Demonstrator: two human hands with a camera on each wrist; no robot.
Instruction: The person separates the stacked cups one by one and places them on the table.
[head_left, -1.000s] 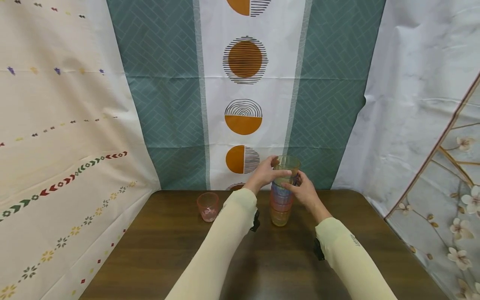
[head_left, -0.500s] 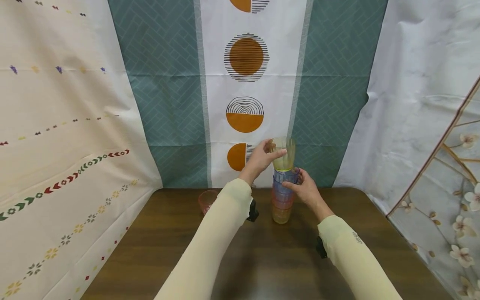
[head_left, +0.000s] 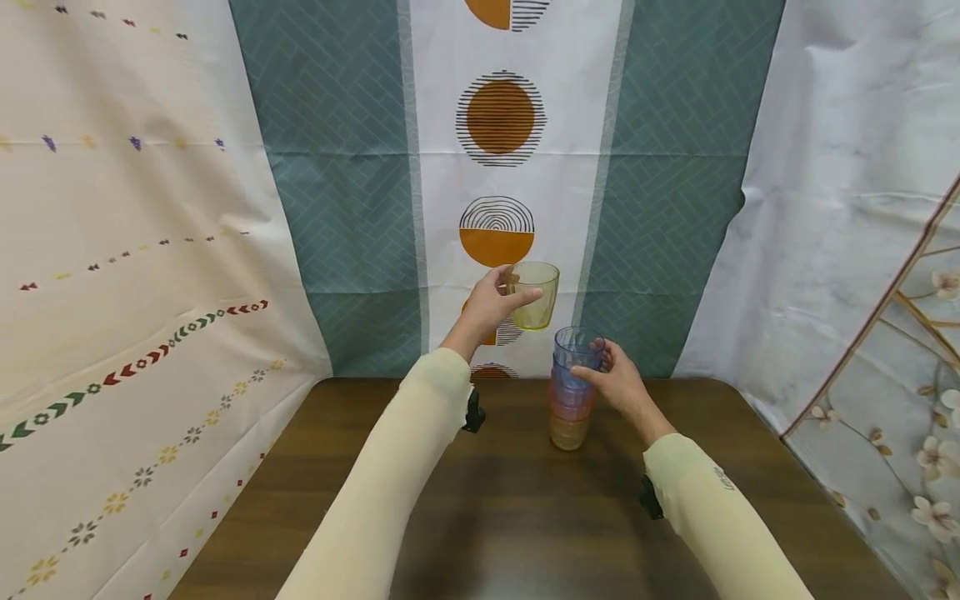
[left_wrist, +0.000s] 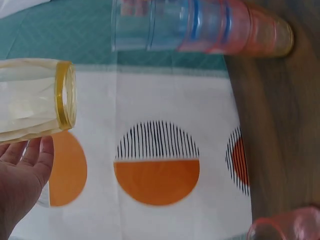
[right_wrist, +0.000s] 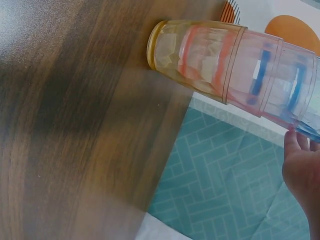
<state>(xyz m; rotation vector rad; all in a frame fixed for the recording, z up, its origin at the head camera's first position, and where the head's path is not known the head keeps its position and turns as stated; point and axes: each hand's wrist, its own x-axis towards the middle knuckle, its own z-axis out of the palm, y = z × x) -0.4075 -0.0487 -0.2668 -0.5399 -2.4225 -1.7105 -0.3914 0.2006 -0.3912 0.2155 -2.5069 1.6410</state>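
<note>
My left hand (head_left: 484, 312) holds a see-through yellow cup (head_left: 536, 304) upright in the air, fingers and thumb around its side. To its right stands a tall stack of nested clear cups (head_left: 572, 408), blue at the top, pink-red below and amber at the base. My right hand (head_left: 621, 381) grips the top blue cup (head_left: 576, 346) of that stack with thumb and fingers. In the left wrist view the yellow cup's base faces the stack, well apart from it. The right wrist view shows the stack standing on the table, with my fingertips at its upper end.
A single pink cup (left_wrist: 292, 227) is on the table, seen in the left wrist view; my left sleeve hides most of it in the head view. The brown wooden table (head_left: 517, 517) ends at a patterned cloth backdrop (head_left: 652, 208), with cloths at both sides.
My left hand has lifted the yellow cup up off the stack and carried it left, baring the blue cup's rim. My right hand stays on the stack. The pink cup has become hidden behind my left arm.
</note>
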